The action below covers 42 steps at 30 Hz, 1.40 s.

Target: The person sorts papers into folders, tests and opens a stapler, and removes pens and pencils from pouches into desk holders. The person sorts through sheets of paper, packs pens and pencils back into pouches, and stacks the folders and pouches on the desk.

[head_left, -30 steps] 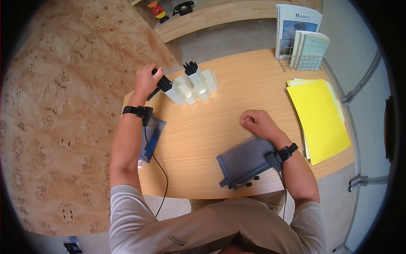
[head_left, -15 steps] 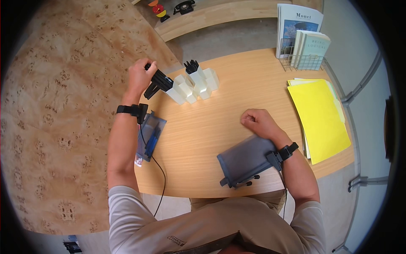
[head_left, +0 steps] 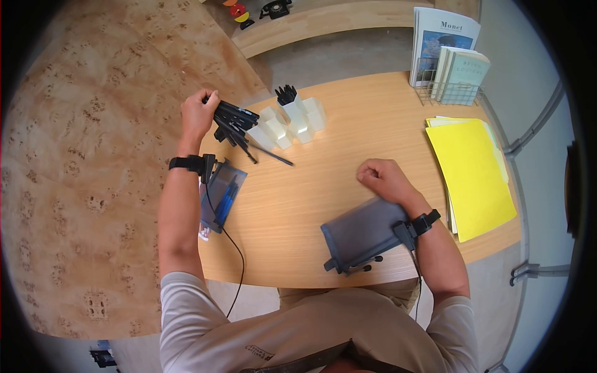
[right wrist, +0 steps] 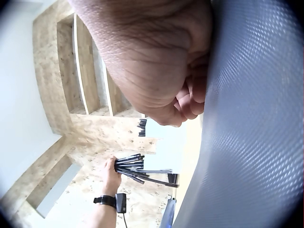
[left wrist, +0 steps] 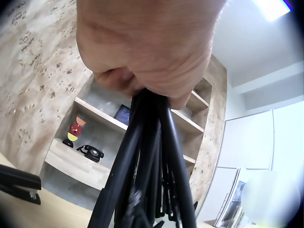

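The left hand (head_left: pixel 198 118) grips one end of a bundle of black pens (head_left: pixel 235 118) at the left of the table. Their other ends fan out beside the white hexagonal holders (head_left: pixel 273 127), with a few slanting down over the tabletop. In the left wrist view the pens (left wrist: pixel 147 161) stick out below the curled fingers. Another holder keeps several black pens (head_left: pixel 286 94) upright. Loosely curled and holding nothing, the right hand (head_left: pixel 387 180) rests at the upper edge of a grey mesh pouch (head_left: pixel 367 233).
A second pouch (head_left: pixel 224 193) with blue items lies below the left hand. Yellow folders (head_left: pixel 472 180) are at the right, and a wire rack (head_left: pixel 444 93) with books stands behind them. In the left wrist view, a black stapler-like object (left wrist: pixel 19 183) is at the left.
The left hand has moved left, pulling the black pens from the leftmost holder; they now spread apart, some tipping toward the table. The right hand has kept its place.
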Tool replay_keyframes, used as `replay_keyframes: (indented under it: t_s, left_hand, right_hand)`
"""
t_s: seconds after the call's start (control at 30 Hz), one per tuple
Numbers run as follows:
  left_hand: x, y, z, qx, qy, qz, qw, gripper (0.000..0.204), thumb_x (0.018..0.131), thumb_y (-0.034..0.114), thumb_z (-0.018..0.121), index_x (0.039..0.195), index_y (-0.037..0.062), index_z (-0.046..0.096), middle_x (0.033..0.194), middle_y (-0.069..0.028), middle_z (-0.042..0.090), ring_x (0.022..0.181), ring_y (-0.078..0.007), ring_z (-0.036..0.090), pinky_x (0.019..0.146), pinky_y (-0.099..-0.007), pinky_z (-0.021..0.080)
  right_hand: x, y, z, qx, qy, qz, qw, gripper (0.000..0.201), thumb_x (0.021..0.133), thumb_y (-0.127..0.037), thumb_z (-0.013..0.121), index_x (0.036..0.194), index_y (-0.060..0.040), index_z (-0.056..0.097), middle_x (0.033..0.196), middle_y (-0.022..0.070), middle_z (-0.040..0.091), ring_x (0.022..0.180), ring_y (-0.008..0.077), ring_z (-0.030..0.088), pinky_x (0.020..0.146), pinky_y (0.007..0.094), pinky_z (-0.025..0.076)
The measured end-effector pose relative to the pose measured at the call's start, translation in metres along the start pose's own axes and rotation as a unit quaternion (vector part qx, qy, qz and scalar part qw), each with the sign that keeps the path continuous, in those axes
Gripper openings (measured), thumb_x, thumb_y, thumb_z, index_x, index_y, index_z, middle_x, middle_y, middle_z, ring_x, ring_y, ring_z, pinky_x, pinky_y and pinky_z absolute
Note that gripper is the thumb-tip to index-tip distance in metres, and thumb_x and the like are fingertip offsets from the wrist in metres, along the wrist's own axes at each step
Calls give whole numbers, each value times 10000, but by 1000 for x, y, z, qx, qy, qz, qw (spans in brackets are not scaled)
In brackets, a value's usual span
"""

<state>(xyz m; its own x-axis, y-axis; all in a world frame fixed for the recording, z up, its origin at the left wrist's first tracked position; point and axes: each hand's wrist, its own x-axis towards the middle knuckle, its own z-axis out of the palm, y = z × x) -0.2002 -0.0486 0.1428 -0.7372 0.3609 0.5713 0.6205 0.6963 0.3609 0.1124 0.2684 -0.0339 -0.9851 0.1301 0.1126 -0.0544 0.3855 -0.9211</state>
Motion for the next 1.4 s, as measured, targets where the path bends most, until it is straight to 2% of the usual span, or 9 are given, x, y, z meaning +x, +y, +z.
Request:
replay_keyframes:
  t_s: [0.3, 0.37, 0.5, 0.57, 0.77, 0.83, 1.03, 1.27, 1.4]
  left_hand:
    - [-23, -61, 19, -152, 85, -91, 981, 285, 935, 246, 681, 857, -23, 730, 624, -22, 610, 587, -118, 530, 550, -291, 416]
    - [-28, -77, 18, -305, 100, -193, 927, 279, 952, 225, 662, 803, -6, 705, 618, 16, 562, 560, -102, 512, 498, -255, 358]
    - [-50, -92, 16, -431, 125, -245, 859, 219, 965, 204, 640, 850, 21, 677, 673, 3, 582, 543, -111, 543, 472, -245, 382]
    - [-66, -90, 14, -525, 113, -338, 773, 163, 975, 187, 613, 917, 38, 644, 740, -21, 611, 549, -131, 580, 474, -256, 444]
    - [-152, -48, 24, -552, -67, -378, 740, 131, 985, 155, 603, 941, 38, 641, 755, -41, 630, 617, -138, 622, 526, -261, 503]
    - [-176, -45, 30, -475, -270, -321, 774, 154, 972, 145, 621, 865, 44, 667, 778, -17, 650, 654, -123, 623, 640, -281, 526]
    - [-183, -1, 51, -183, -390, -183, 884, 246, 955, 231, 678, 847, 12, 705, 747, 18, 652, 681, -70, 552, 658, -267, 468]
    - [-189, 26, 62, -81, -233, -53, 968, 248, 957, 247, 679, 890, 8, 691, 675, -54, 621, 639, -106, 572, 623, -301, 482]
    - [-175, 8, 55, -102, -136, -45, 984, 182, 964, 200, 672, 965, 21, 704, 727, -46, 665, 653, -112, 592, 631, -292, 493]
  right_hand:
    - [0, -5, 1, 0, -11, 11, 1000, 111, 923, -123, 708, 912, -13, 702, 666, 10, 586, 635, 87, 511, 603, 276, 455]
    - [-1, -4, 2, 7, -1, 13, 1000, 110, 922, -123, 710, 914, -14, 702, 673, 10, 591, 636, 88, 513, 606, 276, 458]
    - [0, -2, 2, 8, -4, 10, 1000, 114, 922, -126, 711, 915, -12, 702, 679, 15, 595, 639, 89, 517, 612, 274, 462]
    - [0, -3, 2, 1, -2, 6, 1000, 111, 922, -122, 708, 917, -11, 702, 682, 17, 596, 644, 90, 520, 618, 272, 464]
    - [0, -2, 2, 0, 0, 2, 1000, 101, 919, -111, 702, 921, -10, 700, 686, 11, 598, 648, 83, 520, 620, 270, 464]
    - [-1, -4, 3, 6, -1, 6, 1000, 103, 920, -110, 702, 923, -8, 699, 685, 5, 592, 651, 78, 516, 619, 267, 461]
    - [-1, -1, 2, -2, -9, 17, 1000, 115, 925, -116, 700, 929, -2, 698, 684, -15, 563, 652, 65, 489, 607, 251, 439]
    - [0, 0, 2, 15, -9, 21, 1000, 125, 928, -130, 704, 918, -6, 695, 678, -15, 557, 647, 66, 482, 601, 255, 435]
    - [1, -3, 2, 11, -4, 13, 1000, 127, 927, -134, 705, 918, -7, 695, 678, -10, 564, 644, 69, 487, 601, 258, 439]
